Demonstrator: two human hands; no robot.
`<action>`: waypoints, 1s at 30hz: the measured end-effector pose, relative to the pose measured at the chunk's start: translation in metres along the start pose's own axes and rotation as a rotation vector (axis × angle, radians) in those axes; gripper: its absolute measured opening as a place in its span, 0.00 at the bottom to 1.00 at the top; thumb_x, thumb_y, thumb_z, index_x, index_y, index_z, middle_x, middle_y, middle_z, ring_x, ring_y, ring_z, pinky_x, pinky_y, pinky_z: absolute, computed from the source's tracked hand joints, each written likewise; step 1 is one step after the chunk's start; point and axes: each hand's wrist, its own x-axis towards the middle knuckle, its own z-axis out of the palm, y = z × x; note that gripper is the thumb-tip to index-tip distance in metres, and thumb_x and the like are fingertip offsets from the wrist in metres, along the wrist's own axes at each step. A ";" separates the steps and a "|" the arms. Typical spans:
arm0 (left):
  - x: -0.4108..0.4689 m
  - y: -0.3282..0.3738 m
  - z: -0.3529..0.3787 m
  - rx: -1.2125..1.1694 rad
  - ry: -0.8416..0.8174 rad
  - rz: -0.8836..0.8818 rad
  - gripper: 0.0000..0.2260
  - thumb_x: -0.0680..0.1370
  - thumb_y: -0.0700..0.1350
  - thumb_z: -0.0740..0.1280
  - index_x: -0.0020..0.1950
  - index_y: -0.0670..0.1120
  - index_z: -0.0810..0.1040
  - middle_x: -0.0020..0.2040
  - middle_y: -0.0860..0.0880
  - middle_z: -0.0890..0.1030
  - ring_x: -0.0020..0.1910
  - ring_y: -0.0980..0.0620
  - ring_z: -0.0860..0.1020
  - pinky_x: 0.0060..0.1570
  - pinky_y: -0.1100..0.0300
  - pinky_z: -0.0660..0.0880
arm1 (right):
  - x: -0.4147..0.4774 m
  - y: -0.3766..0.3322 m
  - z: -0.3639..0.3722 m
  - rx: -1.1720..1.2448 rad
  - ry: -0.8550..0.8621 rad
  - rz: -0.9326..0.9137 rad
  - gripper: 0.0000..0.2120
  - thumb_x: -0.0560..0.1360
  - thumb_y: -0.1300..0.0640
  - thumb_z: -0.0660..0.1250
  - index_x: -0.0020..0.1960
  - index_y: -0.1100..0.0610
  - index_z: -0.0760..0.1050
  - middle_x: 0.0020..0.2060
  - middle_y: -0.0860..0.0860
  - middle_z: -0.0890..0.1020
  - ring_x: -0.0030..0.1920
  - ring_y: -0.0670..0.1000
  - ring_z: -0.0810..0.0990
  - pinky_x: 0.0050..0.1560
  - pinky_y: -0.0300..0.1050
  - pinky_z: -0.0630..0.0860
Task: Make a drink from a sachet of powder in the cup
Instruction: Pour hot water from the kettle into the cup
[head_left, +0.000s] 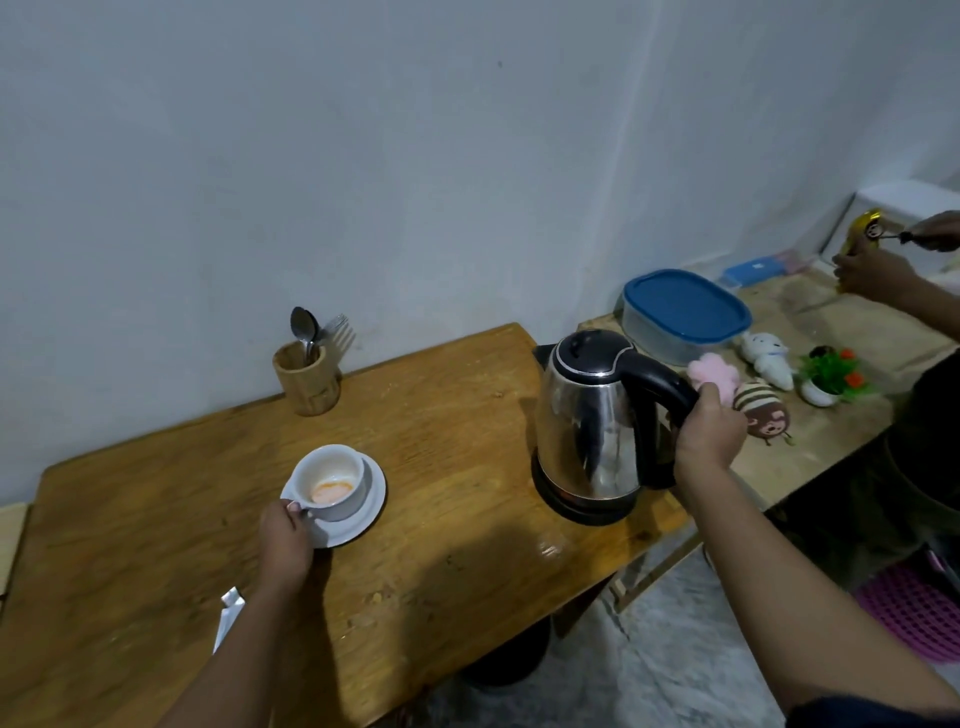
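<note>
Left hand (284, 540) steadies cup (328, 482); right hand (707, 434) grips kettle (592, 421).

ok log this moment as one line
powder in cup on saucer | left hand on cup handle | right hand grips kettle, on base | water not poured

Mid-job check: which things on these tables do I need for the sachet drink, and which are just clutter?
For the job: cup with orange powder, on its saucer, held by left hand; kettle, handle gripped by right hand; opened sachet; spoon in holder.

Lying about: blue-lidded box, plush toys, small plant.
</note>
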 end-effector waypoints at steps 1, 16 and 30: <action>0.001 0.001 0.000 -0.003 -0.002 0.003 0.12 0.80 0.40 0.53 0.53 0.34 0.72 0.54 0.32 0.75 0.51 0.37 0.73 0.46 0.51 0.66 | 0.001 -0.005 0.001 -0.010 -0.021 -0.031 0.13 0.76 0.56 0.58 0.41 0.64 0.76 0.37 0.57 0.74 0.41 0.55 0.72 0.42 0.43 0.63; 0.002 0.005 -0.015 -0.071 -0.086 0.009 0.07 0.80 0.40 0.54 0.47 0.40 0.70 0.45 0.43 0.72 0.46 0.47 0.71 0.44 0.57 0.63 | -0.063 -0.048 0.109 -0.383 -0.452 -0.371 0.22 0.73 0.53 0.60 0.22 0.58 0.63 0.23 0.53 0.66 0.31 0.56 0.69 0.33 0.47 0.61; 0.011 0.000 -0.029 0.027 -0.175 -0.007 0.08 0.80 0.42 0.55 0.47 0.44 0.73 0.45 0.45 0.76 0.43 0.50 0.73 0.38 0.59 0.66 | -0.126 -0.066 0.183 -0.626 -0.859 -0.760 0.21 0.71 0.53 0.60 0.22 0.55 0.59 0.18 0.48 0.60 0.21 0.51 0.59 0.25 0.39 0.54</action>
